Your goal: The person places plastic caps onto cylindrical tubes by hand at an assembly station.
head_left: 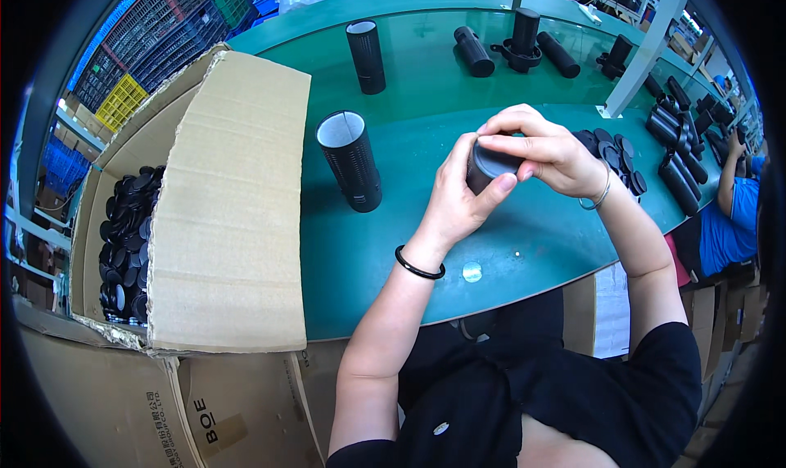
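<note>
A person's left hand (456, 196) wraps around a black cylinder (481, 176) held over a green table (393, 280). The right hand (553, 153) bends its fingers closely over the round top. They appear to be seating or adjusting its end, though fingers partly hide it; the next move seems to call for steady support and even pressure.

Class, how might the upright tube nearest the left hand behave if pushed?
Tall and narrow, the tube would probably tip if pushed high up. Once down, its round side could let it roll across the table. Its open top suggests it may be light.
</note>
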